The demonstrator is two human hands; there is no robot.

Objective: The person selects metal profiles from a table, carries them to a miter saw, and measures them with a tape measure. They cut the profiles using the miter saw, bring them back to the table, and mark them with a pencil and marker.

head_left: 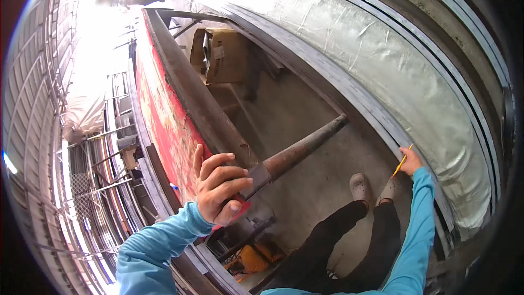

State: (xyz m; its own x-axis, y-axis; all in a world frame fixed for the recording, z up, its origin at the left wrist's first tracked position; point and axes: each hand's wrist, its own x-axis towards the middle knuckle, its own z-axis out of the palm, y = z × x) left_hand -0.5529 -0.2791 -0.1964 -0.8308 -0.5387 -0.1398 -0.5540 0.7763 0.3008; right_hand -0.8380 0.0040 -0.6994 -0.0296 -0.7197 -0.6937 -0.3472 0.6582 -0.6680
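Note:
My left hand (219,188) rests at the near corner of a work table with a worn red top (164,109) and a rusty steel edge. Its fingers are spread and slightly bent, with the thumb apart, and nothing shows in its grasp. My right hand (410,162) is closed around a thin yellow pencil (403,163). It sits beside a long stack of grey metal bars (349,84). What the hidden side of the left palm touches cannot be seen.
A rusty round tube (305,147) runs from the table corner across the floor. Behind it stands an open cardboard box (221,57). Clear plastic sheeting (393,65) covers the stock on the right. An orange object (254,258) lies low. Racked metal lengths (103,196) line the left.

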